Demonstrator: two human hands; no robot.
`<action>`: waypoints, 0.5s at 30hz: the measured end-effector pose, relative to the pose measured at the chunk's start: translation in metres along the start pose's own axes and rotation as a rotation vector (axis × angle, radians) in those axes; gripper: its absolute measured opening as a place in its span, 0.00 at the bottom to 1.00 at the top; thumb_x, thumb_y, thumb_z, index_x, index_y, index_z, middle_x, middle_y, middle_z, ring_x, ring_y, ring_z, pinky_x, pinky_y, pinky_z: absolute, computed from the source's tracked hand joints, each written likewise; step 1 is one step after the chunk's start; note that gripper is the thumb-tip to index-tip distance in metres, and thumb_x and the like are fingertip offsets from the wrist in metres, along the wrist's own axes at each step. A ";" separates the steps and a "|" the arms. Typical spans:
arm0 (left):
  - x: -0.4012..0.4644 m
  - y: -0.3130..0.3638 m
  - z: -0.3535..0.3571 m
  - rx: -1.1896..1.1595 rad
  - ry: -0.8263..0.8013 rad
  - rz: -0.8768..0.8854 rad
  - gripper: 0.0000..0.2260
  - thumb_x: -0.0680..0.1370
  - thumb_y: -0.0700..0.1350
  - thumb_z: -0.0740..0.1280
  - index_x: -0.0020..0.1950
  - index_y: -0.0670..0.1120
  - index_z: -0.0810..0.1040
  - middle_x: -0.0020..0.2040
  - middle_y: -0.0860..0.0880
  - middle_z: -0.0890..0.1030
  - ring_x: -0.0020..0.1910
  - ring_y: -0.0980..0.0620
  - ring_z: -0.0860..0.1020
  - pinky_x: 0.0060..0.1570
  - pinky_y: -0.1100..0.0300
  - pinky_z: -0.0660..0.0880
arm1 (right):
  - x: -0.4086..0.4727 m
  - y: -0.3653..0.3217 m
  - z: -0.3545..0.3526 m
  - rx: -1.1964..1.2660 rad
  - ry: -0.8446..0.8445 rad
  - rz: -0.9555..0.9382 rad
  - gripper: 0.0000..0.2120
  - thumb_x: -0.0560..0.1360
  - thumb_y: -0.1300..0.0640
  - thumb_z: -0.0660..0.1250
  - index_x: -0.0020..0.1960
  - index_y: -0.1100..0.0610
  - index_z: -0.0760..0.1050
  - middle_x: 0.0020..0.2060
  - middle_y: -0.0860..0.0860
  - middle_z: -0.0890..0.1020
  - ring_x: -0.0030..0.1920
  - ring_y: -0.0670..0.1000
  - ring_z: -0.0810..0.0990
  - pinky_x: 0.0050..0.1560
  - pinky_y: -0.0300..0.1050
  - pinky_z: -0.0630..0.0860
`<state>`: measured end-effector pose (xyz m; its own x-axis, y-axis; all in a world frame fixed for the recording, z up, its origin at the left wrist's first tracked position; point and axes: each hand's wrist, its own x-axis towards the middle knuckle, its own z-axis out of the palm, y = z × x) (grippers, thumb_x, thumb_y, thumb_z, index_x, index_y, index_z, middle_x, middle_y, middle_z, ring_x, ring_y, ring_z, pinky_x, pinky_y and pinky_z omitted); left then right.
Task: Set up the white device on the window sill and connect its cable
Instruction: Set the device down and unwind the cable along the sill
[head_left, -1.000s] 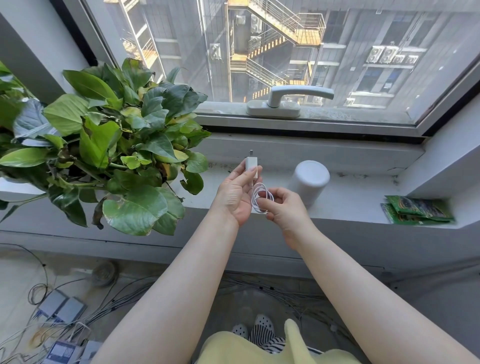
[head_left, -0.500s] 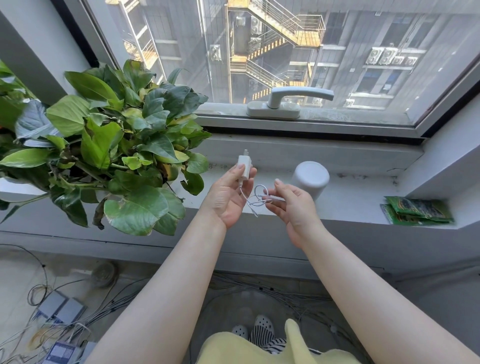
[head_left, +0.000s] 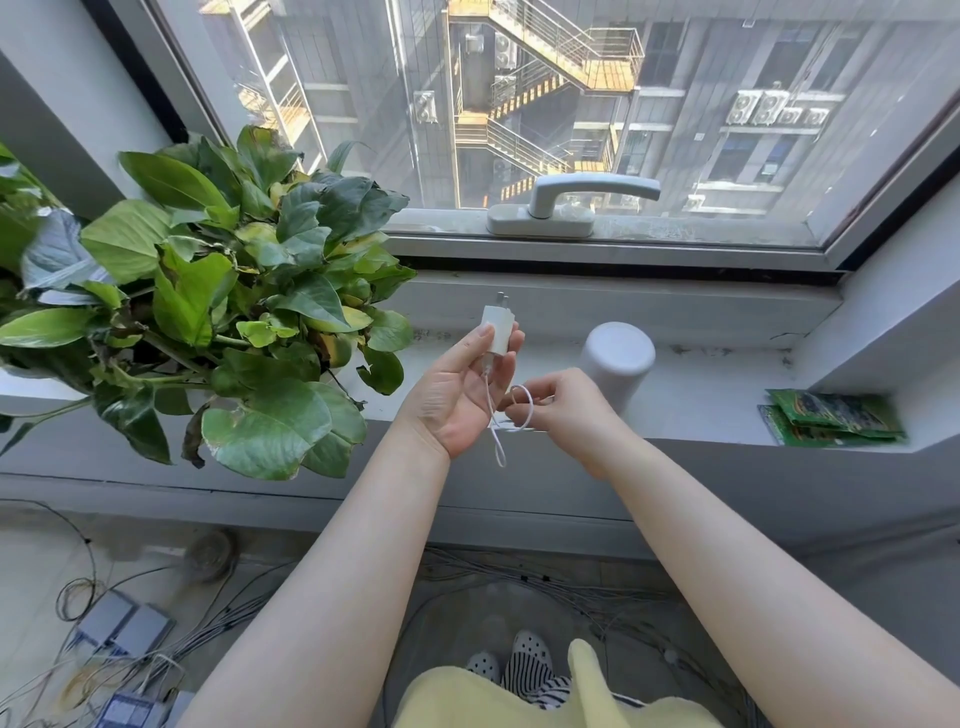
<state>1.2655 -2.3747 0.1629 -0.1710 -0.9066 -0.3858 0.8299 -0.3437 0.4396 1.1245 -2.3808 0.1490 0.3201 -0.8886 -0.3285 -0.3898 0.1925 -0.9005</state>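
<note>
A white cylindrical device stands upright on the grey window sill, just behind my right hand. My left hand is palm up and holds a white plug adapter between thumb and fingers, prongs pointing up. A thin white cable runs down from the adapter, with a small loop hanging below. My right hand pinches a loop of that cable in front of the device. The cable's far end is hidden in my fingers.
A large leafy green plant fills the sill's left side, close to my left hand. Green packets lie at the sill's right end. A window handle sits above. Cables and boxes litter the floor below.
My hands have drawn slightly apart and the coiled cable has loosened; a loop now hangs below my left palm. The adapter has tilted a little to the left.
</note>
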 end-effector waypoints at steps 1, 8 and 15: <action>0.001 0.000 0.000 0.012 0.011 0.020 0.07 0.77 0.41 0.64 0.52 0.40 0.79 0.48 0.47 0.82 0.49 0.53 0.80 0.43 0.68 0.79 | 0.001 0.001 -0.001 -0.069 0.038 -0.013 0.05 0.70 0.61 0.71 0.41 0.55 0.84 0.38 0.54 0.86 0.39 0.48 0.81 0.49 0.47 0.78; 0.005 0.009 -0.006 -0.043 0.088 0.102 0.07 0.77 0.39 0.64 0.54 0.40 0.77 0.49 0.46 0.80 0.48 0.52 0.81 0.37 0.68 0.80 | 0.004 0.000 -0.011 -0.233 0.143 -0.118 0.06 0.75 0.58 0.67 0.42 0.58 0.81 0.34 0.52 0.82 0.31 0.49 0.75 0.36 0.41 0.76; 0.005 0.009 0.004 -0.127 0.011 0.063 0.09 0.76 0.40 0.65 0.55 0.39 0.76 0.51 0.45 0.80 0.47 0.53 0.82 0.42 0.68 0.80 | 0.004 -0.002 -0.006 0.226 0.005 0.133 0.13 0.78 0.56 0.60 0.47 0.60 0.82 0.35 0.52 0.80 0.31 0.47 0.76 0.36 0.38 0.76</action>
<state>1.2700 -2.3829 0.1679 -0.1113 -0.9222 -0.3703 0.8995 -0.2519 0.3569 1.1210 -2.3876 0.1513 0.2742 -0.8515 -0.4469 -0.2250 0.3950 -0.8907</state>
